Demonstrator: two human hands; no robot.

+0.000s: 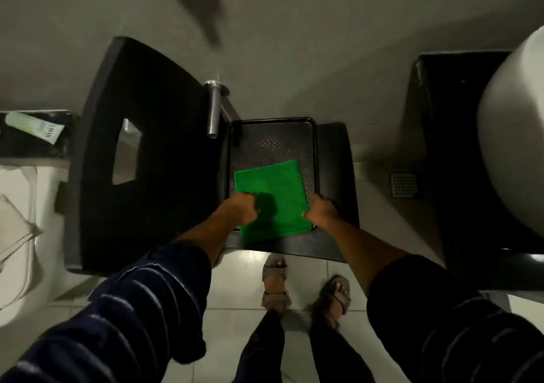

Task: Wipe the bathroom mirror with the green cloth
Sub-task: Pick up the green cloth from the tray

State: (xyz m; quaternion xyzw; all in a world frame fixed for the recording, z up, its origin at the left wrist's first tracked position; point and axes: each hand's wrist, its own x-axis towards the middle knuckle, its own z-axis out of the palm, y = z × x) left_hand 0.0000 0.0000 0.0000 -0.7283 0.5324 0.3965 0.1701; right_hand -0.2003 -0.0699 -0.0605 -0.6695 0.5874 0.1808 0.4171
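A folded green cloth (273, 198) lies flat in a black tray (272, 135) on a low black stool below me. My left hand (240, 207) pinches the cloth's near-left edge. At the near-right edge, my right hand (321, 212) grips the cloth, close to the tray's rim. Both hands have their fingers curled on the fabric. The mirror is not in view.
A black plastic chair (141, 153) stands left of the tray, with a chrome wall fitting (214, 109) beside it. A white toilet (20, 229) is at far left, a white basin (512, 147) on a dark counter at right. A floor drain (404, 185) sits in the tiles. My sandalled feet (306, 287) are below.
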